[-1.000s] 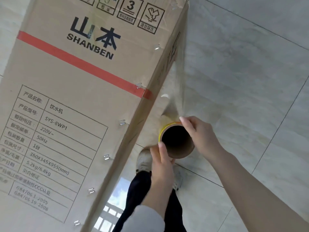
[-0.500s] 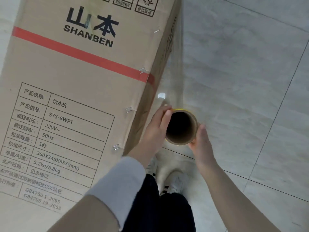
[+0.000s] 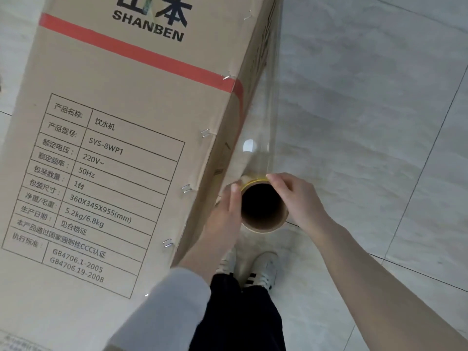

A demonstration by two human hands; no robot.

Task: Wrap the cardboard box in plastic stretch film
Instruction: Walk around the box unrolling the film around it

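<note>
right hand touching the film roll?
Touching. The head view shows the right hand with its fingertips curled over the rim of the film roll, no gap; the left hand presses the opposite side.

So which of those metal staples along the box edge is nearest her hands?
The staple just left of the left hand, level with the roll's open end. The others sit higher up the cardboard box edge or lower.

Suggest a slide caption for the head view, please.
Both hands hold the film roll beside the cardboard box.
</note>
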